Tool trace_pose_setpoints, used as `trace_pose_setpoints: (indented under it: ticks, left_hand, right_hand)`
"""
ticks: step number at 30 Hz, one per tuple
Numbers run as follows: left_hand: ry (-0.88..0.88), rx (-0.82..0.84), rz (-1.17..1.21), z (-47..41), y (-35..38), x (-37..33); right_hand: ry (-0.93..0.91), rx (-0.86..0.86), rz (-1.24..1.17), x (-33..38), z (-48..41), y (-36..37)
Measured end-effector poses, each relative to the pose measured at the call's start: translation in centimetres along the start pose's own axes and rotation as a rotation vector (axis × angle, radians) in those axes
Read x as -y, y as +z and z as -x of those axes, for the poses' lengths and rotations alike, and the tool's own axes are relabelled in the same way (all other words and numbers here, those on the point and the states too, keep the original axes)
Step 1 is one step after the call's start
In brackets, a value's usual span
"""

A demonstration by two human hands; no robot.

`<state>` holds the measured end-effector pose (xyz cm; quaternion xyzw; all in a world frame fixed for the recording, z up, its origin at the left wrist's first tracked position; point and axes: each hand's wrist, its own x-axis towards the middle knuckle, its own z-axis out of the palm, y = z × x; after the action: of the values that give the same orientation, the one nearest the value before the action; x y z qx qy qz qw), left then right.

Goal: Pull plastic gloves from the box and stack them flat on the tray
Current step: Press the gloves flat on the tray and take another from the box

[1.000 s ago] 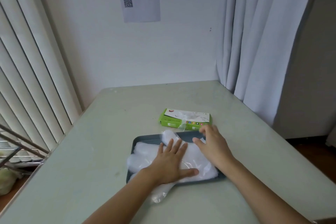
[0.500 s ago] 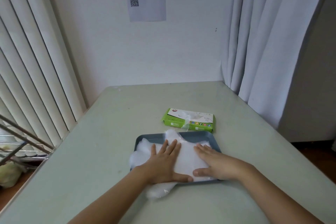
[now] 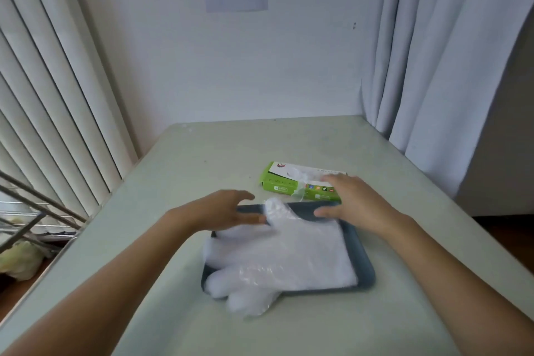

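Both left hand [image 3: 222,209] and right hand [image 3: 355,199] are held open, empty; translucent plastic gloves [image 3: 289,257] are stacked on a dark rectangular tray [image 3: 365,269] between them.

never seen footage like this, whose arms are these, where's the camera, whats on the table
No machine: these are a person's bare arms, filmed by a camera worn on the head, looking down. On the table lies a dark tray with a flat stack of clear plastic gloves, fingers hanging over its near edge. Behind it sits a green box, one glove poking out. The left hand hovers over the tray's far-left corner, the right hand by the box. Neither has a grip on anything.
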<state>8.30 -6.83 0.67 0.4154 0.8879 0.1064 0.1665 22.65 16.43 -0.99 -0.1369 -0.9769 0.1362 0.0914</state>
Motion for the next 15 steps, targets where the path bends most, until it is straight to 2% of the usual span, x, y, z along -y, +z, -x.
trace_pose_setpoints:
  ticks: [2,8,15]
  left_hand:
    - [0.000,-0.062,0.039,-1.9,-0.3,0.4]
    - [0.084,-0.126,0.155,-7.2,1.3,0.1]
    - [0.078,-0.069,0.046,-11.8,3.4,-0.4]
  right_hand:
    - [-0.031,-0.080,-0.042,-0.8,-2.2,0.4]
    - [-0.111,-0.060,-0.029,-2.0,-7.3,2.5]
    - [-0.119,-0.198,-0.138,-1.6,-9.5,4.4]
